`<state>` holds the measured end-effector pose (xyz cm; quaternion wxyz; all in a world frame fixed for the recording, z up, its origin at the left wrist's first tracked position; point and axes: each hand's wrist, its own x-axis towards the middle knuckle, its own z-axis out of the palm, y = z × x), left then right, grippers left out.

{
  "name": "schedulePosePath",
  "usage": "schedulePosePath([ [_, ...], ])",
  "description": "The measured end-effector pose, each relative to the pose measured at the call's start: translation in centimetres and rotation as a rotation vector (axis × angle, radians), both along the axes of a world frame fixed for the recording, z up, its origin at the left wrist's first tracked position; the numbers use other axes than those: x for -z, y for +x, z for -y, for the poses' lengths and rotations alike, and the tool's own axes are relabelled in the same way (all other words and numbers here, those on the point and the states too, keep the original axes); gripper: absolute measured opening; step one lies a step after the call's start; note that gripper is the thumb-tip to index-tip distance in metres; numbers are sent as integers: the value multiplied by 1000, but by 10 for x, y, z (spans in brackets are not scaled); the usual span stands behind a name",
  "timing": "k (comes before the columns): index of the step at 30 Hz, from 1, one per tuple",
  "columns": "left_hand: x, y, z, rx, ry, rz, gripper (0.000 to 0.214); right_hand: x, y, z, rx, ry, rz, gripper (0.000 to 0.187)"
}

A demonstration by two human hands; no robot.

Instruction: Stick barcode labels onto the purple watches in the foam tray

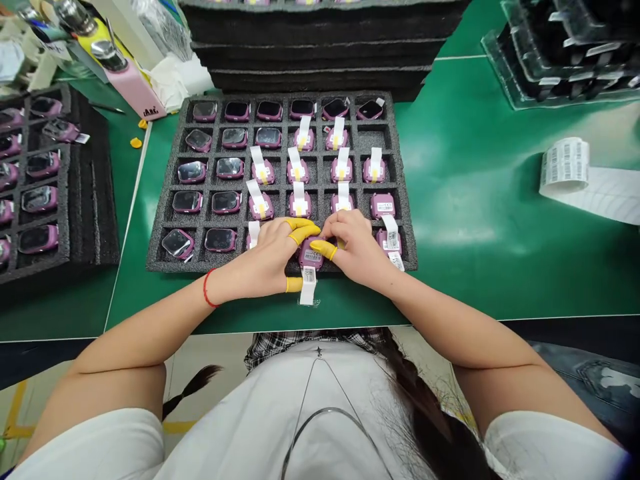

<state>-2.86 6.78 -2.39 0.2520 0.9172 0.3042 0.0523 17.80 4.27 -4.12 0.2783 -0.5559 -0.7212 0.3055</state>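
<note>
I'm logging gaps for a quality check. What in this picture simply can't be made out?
Head view, watch: mostly covered by the left hand and right hand, so its face is unseen.
Head view, label hanging from it and label roll: print too small to read.
Head view, foam tray: the cells under the hands are hidden.
Head view, clear trays: cut off by the top right edge.

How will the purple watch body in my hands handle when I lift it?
Probably light: fingertips of the left hand and right hand hold the purple watch body. Its thin white strip likely flops. Flat-sided, it probably won't roll.
</note>
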Motion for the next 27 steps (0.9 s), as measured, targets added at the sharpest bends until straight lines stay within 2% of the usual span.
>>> schedulePosePath([
  [6,-23,2,-13,90,-220,-58,74,-6,5,-2,-10,-82,-76,17],
  [9,-29,7,-21,107,-258,-88,71,-8,8,-5,-26,-111,-106,23],
  [13,-24,14,-20,24,-218,-96,82,-5,7,-7,52,-45,-34,24],
  [16,-12,17,-11,-20,-187,-60,105,0,6,-8,94,-34,3,26],
  [18,-3,19,-2,-54,-121,-35,108,3,5,-9,102,-36,-4,25],
  [21,9,24,12,-156,-18,17,96,6,5,-8,104,-22,-24,25],
  [23,13,28,18,-237,-21,79,86,4,5,-7,103,-1,-41,24],
  [27,2,34,16,-373,-143,187,59,-13,17,-8,117,86,-79,20],
])
